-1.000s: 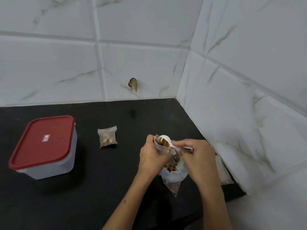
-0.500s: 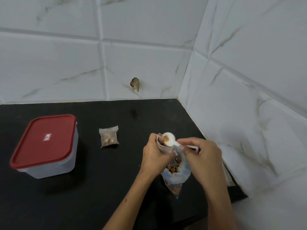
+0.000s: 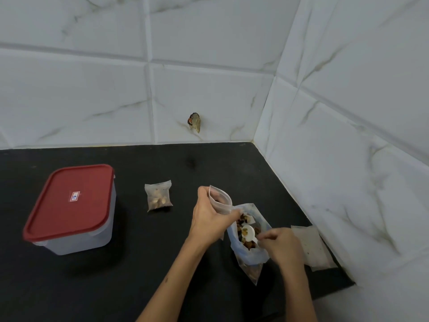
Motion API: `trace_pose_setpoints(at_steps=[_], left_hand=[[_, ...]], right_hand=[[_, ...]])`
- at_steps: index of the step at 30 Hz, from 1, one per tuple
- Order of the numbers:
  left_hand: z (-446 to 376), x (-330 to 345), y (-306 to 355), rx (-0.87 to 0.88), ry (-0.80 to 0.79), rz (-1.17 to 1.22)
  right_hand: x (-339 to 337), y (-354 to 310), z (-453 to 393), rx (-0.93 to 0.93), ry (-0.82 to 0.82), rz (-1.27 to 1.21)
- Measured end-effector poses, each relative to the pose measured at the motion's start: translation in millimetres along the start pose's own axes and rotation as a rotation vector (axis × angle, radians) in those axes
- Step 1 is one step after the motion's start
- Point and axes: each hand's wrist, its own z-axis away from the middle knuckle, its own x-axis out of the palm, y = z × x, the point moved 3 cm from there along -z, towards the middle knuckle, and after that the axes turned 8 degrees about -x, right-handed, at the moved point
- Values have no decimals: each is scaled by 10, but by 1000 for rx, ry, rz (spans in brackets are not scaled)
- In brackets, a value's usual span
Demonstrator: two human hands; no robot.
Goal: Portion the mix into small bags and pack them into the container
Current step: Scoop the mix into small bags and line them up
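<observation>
Left hand [image 3: 209,219]: grips small clear zip bag [image 3: 220,201], mouth open, above black surface [image 3: 130,275].
Right hand [image 3: 282,246]: pinches white plastic scoop [image 3: 248,232] inside large clear mix bag [image 3: 249,242].
Filled small bag [image 3: 158,195]: lies on surface, apart.
Red-lidded clear plastic container [image 3: 69,208]: far left, lid on.

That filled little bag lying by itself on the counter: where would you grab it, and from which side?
Pinch the filled small bag by its flat top strip, coming from above at its far edge. The mix has slumped toward the near end, leaving the far strip thin and easy to pinch. Neither the red-lidded container nor the left hand touches it.
</observation>
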Motion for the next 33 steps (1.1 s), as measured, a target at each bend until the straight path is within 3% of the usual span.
trace_pose_setpoints(at_steps=[3,5,8,13,18,22,28,33], left_hand=[[23,-73,-1,-73,-47,128],[-9,-136,-30,-120,-56,220],[-83,-254,-70,-126,-52,244],[-69,-512,-16,-100,-7,226],[-50,-793,20,-156,15,367],[-105,-1003,18,-113,39,361],[-84,-1171,-16,36,-166,310],[-99,-1275,-21,38,-184,384]], right_hand=[[-51,-104,36,-65,60,76],[-116,-316,132,-280,159,-113],[-132,-835,427,-598,80,-400],[153,-1335,568,-801,91,-39],[161,-1537,609,-872,255,-126],[289,-1572,571,-795,123,-77],[363,-1602,520,-759,25,-259],[388,-1593,466,-700,12,-515]])
